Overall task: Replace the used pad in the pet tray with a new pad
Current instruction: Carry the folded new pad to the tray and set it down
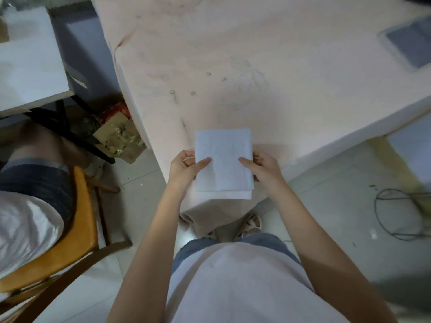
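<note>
A folded white pad (224,159) is held flat in front of me, above the near corner of a table covered in pale pink cloth (233,66). My left hand (184,169) grips the pad's left edge, thumb on top. Gripping its right edge the same way is my right hand (263,171). A white tray with a grey-blue pad inside (410,45) lies at the table's far right, partly cut off by the frame edge.
A seated person's leg and a yellow wooden chair (79,224) are at the left. Boxes and clutter (116,134) sit under a white table (28,54) at upper left. A wire loop (401,213) lies on the tiled floor at right.
</note>
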### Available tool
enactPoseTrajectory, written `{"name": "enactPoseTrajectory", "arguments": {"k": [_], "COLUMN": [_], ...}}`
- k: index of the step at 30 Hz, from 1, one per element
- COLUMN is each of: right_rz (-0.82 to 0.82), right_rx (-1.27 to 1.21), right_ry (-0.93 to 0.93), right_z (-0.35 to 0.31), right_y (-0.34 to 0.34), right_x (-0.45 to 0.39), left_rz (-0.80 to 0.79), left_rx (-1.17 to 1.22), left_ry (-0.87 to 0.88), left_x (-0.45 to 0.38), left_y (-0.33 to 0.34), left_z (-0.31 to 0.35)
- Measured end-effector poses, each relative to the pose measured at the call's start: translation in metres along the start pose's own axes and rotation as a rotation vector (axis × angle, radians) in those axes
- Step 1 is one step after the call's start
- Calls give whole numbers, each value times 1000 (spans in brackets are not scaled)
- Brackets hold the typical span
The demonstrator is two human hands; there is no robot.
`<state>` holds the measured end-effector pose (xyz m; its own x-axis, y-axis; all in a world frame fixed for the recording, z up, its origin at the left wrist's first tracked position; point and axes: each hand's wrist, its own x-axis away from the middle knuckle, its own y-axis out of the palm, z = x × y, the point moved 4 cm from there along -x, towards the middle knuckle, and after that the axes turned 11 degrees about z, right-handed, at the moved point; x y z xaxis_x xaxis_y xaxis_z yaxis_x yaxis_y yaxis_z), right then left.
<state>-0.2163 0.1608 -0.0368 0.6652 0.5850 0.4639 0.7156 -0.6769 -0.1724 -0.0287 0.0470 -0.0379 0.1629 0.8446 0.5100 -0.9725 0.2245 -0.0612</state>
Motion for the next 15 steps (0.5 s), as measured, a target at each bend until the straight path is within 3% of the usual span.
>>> {"name": "enactPoseTrajectory", "arguments": {"k": [15], "right_rz": [347], "right_rx": [-251], "right_ry": [-1], "right_z": [13], "right_y": [-169], "right_x": [-24], "left_rz": [-269], "left_rx": [-183], "left_ry": [83], "left_x": [19], "left_y": [202], "left_z": [25]}}
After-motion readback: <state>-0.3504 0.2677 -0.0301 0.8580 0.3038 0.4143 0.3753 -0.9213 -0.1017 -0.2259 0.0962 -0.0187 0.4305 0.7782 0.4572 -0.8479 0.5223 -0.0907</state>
